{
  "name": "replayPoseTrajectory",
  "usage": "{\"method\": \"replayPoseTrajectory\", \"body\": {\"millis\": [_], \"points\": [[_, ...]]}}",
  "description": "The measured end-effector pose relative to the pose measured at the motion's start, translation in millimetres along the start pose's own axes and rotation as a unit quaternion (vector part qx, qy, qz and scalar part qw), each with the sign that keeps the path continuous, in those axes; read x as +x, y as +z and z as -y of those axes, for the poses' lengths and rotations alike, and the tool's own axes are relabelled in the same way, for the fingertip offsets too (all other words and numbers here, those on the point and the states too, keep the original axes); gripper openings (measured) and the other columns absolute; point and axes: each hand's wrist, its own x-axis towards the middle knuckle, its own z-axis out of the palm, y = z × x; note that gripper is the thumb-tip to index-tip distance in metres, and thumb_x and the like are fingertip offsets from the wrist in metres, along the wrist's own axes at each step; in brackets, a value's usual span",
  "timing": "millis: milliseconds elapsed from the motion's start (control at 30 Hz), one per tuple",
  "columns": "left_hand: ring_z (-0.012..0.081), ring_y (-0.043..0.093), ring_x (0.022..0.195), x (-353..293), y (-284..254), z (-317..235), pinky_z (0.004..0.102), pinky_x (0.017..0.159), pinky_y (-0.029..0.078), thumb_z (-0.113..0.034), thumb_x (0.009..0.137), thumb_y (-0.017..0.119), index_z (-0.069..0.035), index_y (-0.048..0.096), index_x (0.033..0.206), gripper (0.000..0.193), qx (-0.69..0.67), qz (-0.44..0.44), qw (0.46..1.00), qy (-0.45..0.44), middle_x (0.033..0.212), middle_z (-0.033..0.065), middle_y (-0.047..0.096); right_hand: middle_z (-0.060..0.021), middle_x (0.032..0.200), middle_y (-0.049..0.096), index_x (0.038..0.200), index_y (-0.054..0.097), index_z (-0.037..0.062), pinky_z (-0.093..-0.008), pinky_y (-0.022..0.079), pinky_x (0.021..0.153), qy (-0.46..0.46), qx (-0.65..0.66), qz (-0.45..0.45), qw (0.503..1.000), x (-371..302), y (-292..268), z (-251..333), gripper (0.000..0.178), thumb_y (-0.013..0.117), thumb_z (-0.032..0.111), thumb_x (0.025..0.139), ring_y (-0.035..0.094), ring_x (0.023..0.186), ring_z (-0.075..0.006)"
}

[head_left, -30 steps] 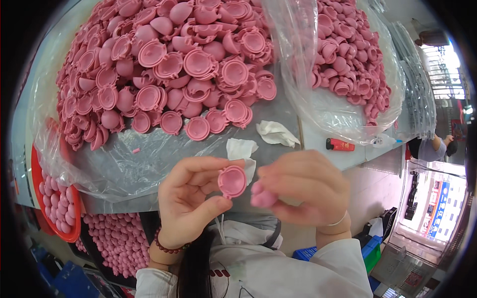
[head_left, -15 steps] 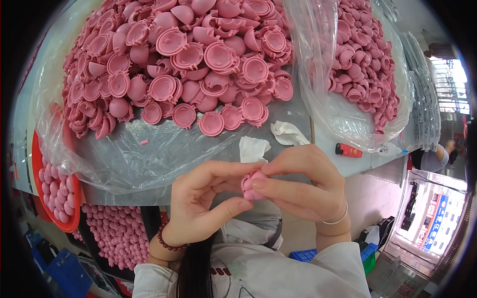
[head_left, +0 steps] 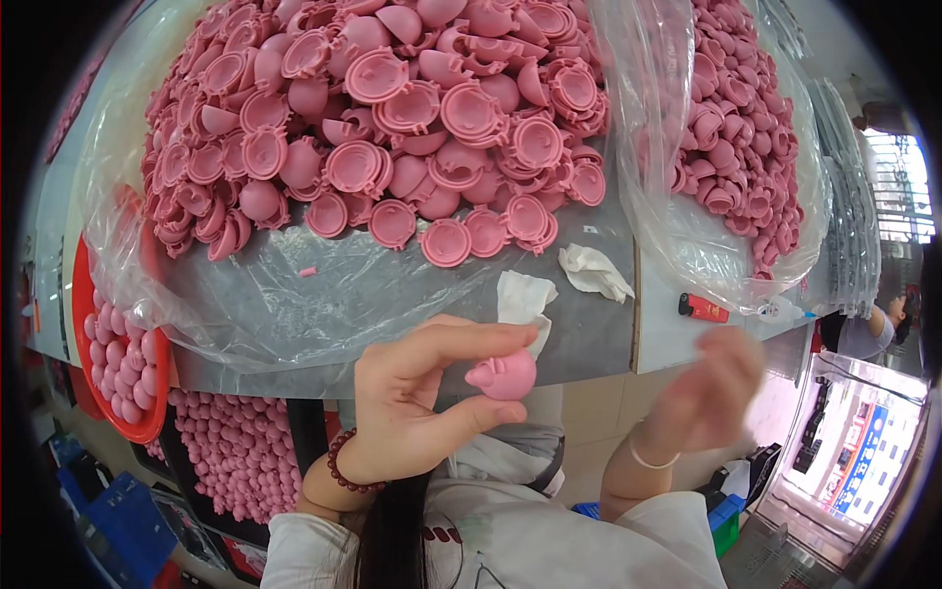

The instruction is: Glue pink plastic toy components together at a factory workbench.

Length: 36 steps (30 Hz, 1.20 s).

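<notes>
Here tissue [head_left: 525,293] lies beyond the hands, left [head_left: 407,393] pinching pink ball [head_left: 512,376], right's [head_left: 708,393] grip unclear.

Ball [head_left: 512,377]: showing pink all over, rounding out smoothly on the right
Knob [head_left: 478,376]: jutting from the ball's left side, looking small and blunt, a low lump rising beside it
Pose: lying sideways, pointing the knob toward the palm
Place: being held between thumb and fingers of the left hand [head_left: 417,381], thumb below, index finger above

Pink ball [head_left: 510,376], seemingly one shade
</notes>
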Motion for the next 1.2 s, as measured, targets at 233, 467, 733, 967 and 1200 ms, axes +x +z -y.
{"method": "replayPoseTrajectory", "body": {"millis": [233, 467, 733, 967, 1200], "points": [[0.0170, 0.056, 0.083, -4, 0, 5, 0.0270, 0.073, 0.045, 0.006, 0.058, 0.069, 0.004, 0.059, 0.092, 0.036, -0.023, 0.008, 0.999, 0.032, 0.096, 0.0145, 0.059, -0.0113, 0.102, 0.050, 0.110, 0.041, -0.0031, -0.0274, 0.040, 0.072, 0.291, -0.147, -0.292, 0.899, -69, -104, -155, 0.041, 0.056, 0.017, 0.078, 0.051, 0.089, -0.0179], [0.0163, 0.056, 0.074, -7, -2, -7, 0.0267, 0.069, 0.044, -0.005, 0.057, 0.072, -0.003, 0.060, 0.089, 0.035, 0.082, -0.010, 0.995, 0.055, 0.081, 0.0066, 0.060, -0.0081, 0.070, 0.048, 0.106, 0.045, -0.0015, -0.0258, 0.040, 0.056, 0.303, -0.475, -0.017, 0.826, -84, -127, -209, 0.046, 0.052, 0.036, 0.080, 0.049, 0.065, -0.0161], [0.0123, 0.055, 0.083, -9, -1, -6, 0.0266, 0.076, 0.043, -0.002, 0.060, 0.069, 0.000, 0.057, 0.092, 0.034, -0.014, 0.015, 1.000, 0.017, 0.088, 0.0065, 0.059, -0.0177, 0.055, 0.055, 0.063, 0.057, -0.0057, -0.0351, 0.043, 0.049, 0.278, -0.265, -0.210, 0.899, -39, -93, -146, 0.043, 0.064, 0.036, 0.071, 0.052, 0.051, -0.0237], [0.0140, 0.053, 0.090, -7, -8, -9, 0.0273, 0.082, 0.040, -0.008, 0.063, 0.071, 0.000, 0.054, 0.097, 0.039, -0.166, 0.110, 0.980, -0.012, 0.095, 0.0079, 0.057, -0.0168, 0.070, 0.056, 0.085, 0.052, -0.0070, -0.0317, 0.042, 0.055, 0.306, 0.024, -0.076, 0.949, -20, -34, -24, 0.050, 0.048, 0.043, 0.080, 0.053, 0.060, -0.0211], [0.0132, 0.050, 0.087, -14, -12, -15, 0.0250, 0.073, 0.039, -0.028, 0.061, 0.074, -0.001, 0.054, 0.095, 0.048, -0.250, 0.027, 0.968, 0.017, 0.093, 0.0052, 0.053, -0.0073, 0.065, 0.051, 0.100, 0.047, -0.0039, -0.0216, 0.034, 0.049, 0.344, 0.392, 0.076, 0.850, -3, 35, 28, 0.060, 0.051, 0.050, 0.076, 0.047, 0.057, -0.0125]]}}
